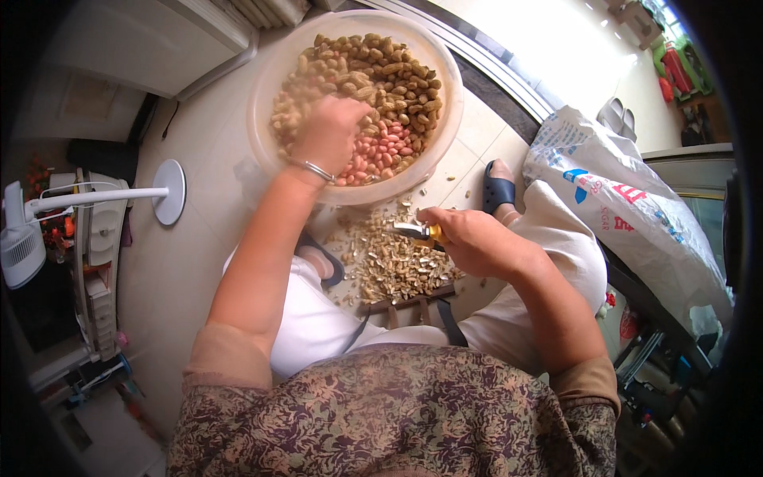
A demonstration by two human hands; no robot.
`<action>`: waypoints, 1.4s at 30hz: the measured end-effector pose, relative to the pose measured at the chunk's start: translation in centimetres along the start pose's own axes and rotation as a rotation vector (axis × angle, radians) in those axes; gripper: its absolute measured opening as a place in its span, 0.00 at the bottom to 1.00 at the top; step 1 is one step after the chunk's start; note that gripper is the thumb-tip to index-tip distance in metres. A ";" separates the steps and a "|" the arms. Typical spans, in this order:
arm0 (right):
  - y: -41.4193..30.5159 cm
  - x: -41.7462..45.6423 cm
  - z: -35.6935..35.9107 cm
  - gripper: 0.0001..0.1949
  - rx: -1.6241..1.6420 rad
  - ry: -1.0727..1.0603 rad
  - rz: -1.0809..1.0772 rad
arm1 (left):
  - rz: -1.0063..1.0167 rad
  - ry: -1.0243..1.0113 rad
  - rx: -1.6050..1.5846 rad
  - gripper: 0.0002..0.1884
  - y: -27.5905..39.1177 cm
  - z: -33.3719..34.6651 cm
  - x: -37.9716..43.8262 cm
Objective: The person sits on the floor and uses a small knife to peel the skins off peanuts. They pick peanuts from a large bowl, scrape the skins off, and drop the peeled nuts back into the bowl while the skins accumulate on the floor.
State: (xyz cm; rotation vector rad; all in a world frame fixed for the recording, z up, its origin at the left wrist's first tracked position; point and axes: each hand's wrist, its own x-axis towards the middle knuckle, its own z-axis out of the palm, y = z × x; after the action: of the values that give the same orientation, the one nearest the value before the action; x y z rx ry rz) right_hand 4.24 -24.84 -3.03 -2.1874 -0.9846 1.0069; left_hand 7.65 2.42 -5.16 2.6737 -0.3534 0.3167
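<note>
A large translucent plastic tub [448,113] stands on the floor, holding unshelled peanuts [411,77] and, at its near side, a patch of shelled pink peanut kernels [381,152]. My left hand [334,128], with a metal bangle at the wrist, reaches into the tub over the peanuts. Its fingers are bent and partly hidden, so I cannot tell whether they hold a peanut. Lower right, my right hand [477,238] grips pliers [438,232] with yellow and black handles, their metal jaws pointing left. Under them lies a heap of broken peanut shells [396,268].
A white woven plastic sack [626,197] with printing lies at the right. On the left stands a white fan [101,194] on a round base. Dark blue slippers [499,189] are on my feet beside the shells. A metal door track [501,65] crosses the floor beyond the tub.
</note>
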 end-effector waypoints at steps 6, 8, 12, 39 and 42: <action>-1.6 -0.6 -2.5 0.13 0.425 0.008 0.026 | -0.006 -0.034 0.041 0.07 -0.6 0.4 0.0; -1.9 -0.8 -3.8 0.12 0.619 -0.122 0.081 | 0.011 -0.019 0.025 0.08 -0.7 0.5 0.0; -2.5 -1.2 -4.3 0.12 0.926 -0.165 0.063 | -0.054 0.071 -0.082 0.10 0.3 0.0 -0.1; -1.1 -0.5 -2.8 0.21 0.350 0.272 0.177 | -0.460 -0.248 -1.184 0.13 7.6 -2.8 -1.4; -1.1 -0.4 -2.6 0.21 0.320 0.256 0.214 | -0.144 -0.131 -0.678 0.13 7.7 -2.4 -1.7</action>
State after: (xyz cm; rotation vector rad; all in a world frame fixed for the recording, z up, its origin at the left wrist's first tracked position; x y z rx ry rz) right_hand 5.67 -24.91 -0.57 -2.1106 -0.4468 0.8786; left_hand 3.37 -2.95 -0.57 2.0377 -0.2466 -0.0290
